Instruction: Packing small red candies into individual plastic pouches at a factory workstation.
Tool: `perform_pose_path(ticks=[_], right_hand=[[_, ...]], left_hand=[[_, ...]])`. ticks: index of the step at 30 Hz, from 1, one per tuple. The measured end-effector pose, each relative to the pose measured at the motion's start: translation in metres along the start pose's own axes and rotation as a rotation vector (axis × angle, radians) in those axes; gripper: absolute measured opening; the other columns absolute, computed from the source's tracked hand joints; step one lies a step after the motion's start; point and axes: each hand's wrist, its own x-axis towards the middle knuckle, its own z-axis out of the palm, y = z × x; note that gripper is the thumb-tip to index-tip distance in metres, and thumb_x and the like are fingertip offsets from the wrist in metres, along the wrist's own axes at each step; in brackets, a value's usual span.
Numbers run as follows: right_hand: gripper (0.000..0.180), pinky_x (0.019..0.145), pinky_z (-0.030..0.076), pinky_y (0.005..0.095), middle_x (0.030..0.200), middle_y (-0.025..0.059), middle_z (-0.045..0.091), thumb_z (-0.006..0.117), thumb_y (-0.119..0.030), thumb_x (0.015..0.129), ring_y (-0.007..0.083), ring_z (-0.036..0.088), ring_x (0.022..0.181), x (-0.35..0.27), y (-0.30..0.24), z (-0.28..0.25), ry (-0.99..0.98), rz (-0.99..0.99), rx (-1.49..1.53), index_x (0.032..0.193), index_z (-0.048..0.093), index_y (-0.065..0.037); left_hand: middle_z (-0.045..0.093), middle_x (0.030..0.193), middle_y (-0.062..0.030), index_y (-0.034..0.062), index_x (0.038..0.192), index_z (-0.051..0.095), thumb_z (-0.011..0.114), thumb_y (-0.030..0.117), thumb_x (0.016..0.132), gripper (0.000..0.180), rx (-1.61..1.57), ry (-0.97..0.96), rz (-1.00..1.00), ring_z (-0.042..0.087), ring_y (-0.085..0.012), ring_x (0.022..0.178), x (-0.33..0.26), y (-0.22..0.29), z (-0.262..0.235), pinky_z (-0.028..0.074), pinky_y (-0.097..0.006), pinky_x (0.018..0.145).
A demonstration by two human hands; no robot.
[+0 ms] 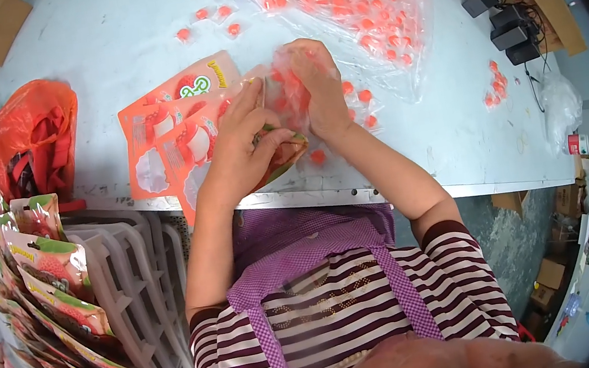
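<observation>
My left hand (238, 150) is closed on a printed pouch (282, 161), its fingers and thumb at the mouth. Beside it, my right hand (323, 92) curls around several small red pieces in clear wrappers (290, 92), right up against the pouch. How far the wrapped pieces reach into the pouch is hidden by the fingers. Flat pink printed pouches (146, 157) lie overlapping under and left of my left hand. Loose wrapped red pieces (365, 96) are scattered by my right wrist, and a few more (230, 30) lie farther back.
A large clear bag of wrapped red pieces (366, 2) spreads across the table's far side. Filled pouches (56, 269) stand in a grey plastic crate (120, 267) at the left, below a red plastic bag (33, 116). Black power adapters (511, 26) and cables sit at the right.
</observation>
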Motion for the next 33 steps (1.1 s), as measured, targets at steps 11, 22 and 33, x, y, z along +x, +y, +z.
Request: perform_pose_path(ticks=[11, 22, 33], right_hand=[[0.033, 0.082, 0.041, 0.0273, 0.109, 0.0047, 0.049, 0.041, -0.031, 0.094, 0.0124, 0.048, 0.094, -0.006, 0.000, -0.029, -0.283, -0.179, -0.261, 0.108, 0.052, -0.002], [0.008, 0.081, 0.038, 0.0322, 0.087, 0.0068, 0.053, 0.052, -0.011, 0.086, 0.0228, 0.047, 0.085, -0.014, 0.005, -0.036, -0.428, -0.428, -0.594, 0.085, 0.055, -0.004], [0.035, 0.091, 0.033, 0.0351, 0.111, 0.0127, 0.038, 0.057, -0.026, 0.085, 0.0235, 0.039, 0.103, -0.012, 0.003, -0.030, -0.441, -0.497, -0.543, 0.108, 0.043, -0.004]], left_hand=[[0.051, 0.104, -0.0186, 0.0024, 0.078, 0.054, 0.064, 0.004, 0.072, 0.011, 0.089, -0.001, 0.052, 0.047, -0.0376, 0.107, 0.007, -0.001, 0.001, 0.039, -0.042, 0.088], [0.052, 0.122, -0.0204, 0.0008, 0.083, 0.058, 0.060, 0.004, 0.076, 0.008, -0.013, 0.161, 0.059, 0.052, -0.0360, 0.108, -0.001, -0.010, 0.010, 0.041, -0.039, 0.090], [0.049, 0.127, -0.0212, 0.0021, 0.077, 0.061, 0.065, 0.005, 0.072, 0.008, -0.004, 0.143, 0.180, 0.051, -0.0352, 0.112, -0.006, -0.017, 0.010, 0.041, -0.039, 0.091]])
